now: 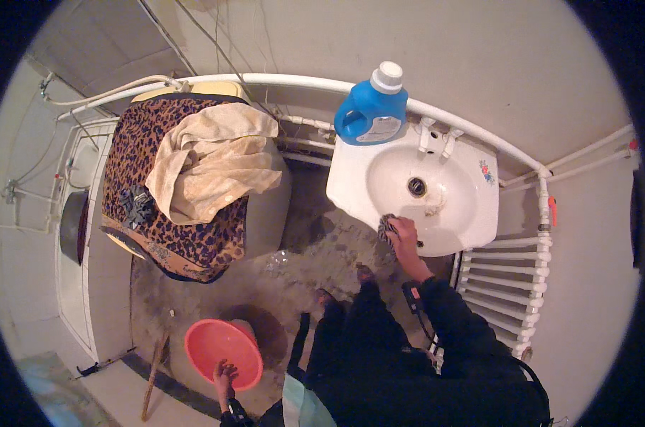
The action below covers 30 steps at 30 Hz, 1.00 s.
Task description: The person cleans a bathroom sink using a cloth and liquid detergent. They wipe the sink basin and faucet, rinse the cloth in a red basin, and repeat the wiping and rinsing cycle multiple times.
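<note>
My right hand is closed on a small dark, mottled wad, a rag or a scouring pad; I cannot tell which. It presses the wad at the near left rim of a white washbasin, which has brownish stains round its drain. Lower left, my left hand hangs over the near edge of a red bucket, fingers apart and nothing seen in them. At the basin's back left corner stands a blue jug with a white cap.
A leopard-print cover drapes a bulky pale appliance, with a beige towel and a dark crumpled cloth on top. A white radiator stands right of the basin. Pipes run along the wall; a wooden stick lies left of the bucket.
</note>
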Available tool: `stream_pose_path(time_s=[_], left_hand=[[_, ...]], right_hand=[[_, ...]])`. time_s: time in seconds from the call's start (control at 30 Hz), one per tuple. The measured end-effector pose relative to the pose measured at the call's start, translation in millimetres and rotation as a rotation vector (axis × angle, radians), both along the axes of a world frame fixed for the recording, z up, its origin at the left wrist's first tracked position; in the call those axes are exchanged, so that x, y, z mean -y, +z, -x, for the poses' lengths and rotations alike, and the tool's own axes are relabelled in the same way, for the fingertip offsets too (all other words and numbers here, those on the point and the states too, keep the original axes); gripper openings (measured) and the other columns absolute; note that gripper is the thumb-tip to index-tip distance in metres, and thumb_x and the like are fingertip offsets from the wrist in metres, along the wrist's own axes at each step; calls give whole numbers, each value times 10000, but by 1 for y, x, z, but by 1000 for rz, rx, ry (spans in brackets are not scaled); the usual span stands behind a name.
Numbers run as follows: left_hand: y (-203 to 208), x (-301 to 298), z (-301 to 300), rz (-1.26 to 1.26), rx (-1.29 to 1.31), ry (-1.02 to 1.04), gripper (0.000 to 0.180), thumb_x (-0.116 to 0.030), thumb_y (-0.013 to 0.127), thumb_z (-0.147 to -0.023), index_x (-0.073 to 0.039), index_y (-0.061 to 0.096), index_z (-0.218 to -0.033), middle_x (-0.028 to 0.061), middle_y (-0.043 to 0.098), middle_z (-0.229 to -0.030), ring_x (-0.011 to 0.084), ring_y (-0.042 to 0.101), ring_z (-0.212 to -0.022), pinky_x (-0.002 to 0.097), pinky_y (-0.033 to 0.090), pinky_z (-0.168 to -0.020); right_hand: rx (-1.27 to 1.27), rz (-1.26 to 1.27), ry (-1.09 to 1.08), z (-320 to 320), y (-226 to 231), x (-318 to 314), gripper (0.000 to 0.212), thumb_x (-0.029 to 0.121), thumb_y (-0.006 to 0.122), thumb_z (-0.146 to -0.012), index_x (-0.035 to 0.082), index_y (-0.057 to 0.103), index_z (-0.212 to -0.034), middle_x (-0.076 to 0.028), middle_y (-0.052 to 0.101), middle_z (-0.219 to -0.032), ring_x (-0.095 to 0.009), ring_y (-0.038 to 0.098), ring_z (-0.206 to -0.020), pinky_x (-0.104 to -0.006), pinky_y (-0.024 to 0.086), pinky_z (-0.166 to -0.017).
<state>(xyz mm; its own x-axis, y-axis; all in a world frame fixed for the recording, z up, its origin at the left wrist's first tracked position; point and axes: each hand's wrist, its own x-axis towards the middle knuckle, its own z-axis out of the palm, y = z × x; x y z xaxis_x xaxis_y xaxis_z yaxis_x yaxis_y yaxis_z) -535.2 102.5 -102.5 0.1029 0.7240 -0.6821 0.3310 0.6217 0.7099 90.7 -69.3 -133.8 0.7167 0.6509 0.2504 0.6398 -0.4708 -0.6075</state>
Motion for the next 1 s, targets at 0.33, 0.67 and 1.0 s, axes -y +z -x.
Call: stream_pose_path(time_s=[0.33, 0.67, 1.0], left_hand=[[18, 20, -47, -20, -39, -9, 342, -96, 536, -836, -48, 512, -1174, 79, 595, -922, 204, 623, -793, 306, 520, -617], [7, 66, -86, 60, -82, -57, 359, -47, 485, -833, -36, 506, -1191, 96, 601, -952, 223, 634, -802, 335, 533, -647], [4, 97, -72, 197, -77, 7, 362, -108, 531, -843, -51, 493, -1198, 114, 597, -977, 242, 635, -831, 341, 530, -669]], right_hand=[[-242, 67, 130, -30, 19, 14, 266, 89, 681, -683, 60, 598, -935, -123, 555, -893, -322, 502, -891, -391, 409, -801], [-314, 74, 138, -36, 3, -8, 288, 86, 689, -676, 78, 574, -939, -137, 512, -905, -359, 476, -899, -430, 410, -781], [190, 44, 3, -75, -22, -136, 204, 137, 637, -722, 85, 576, -909, -143, 474, -1161, -356, 450, -1041, -460, 419, -794]])
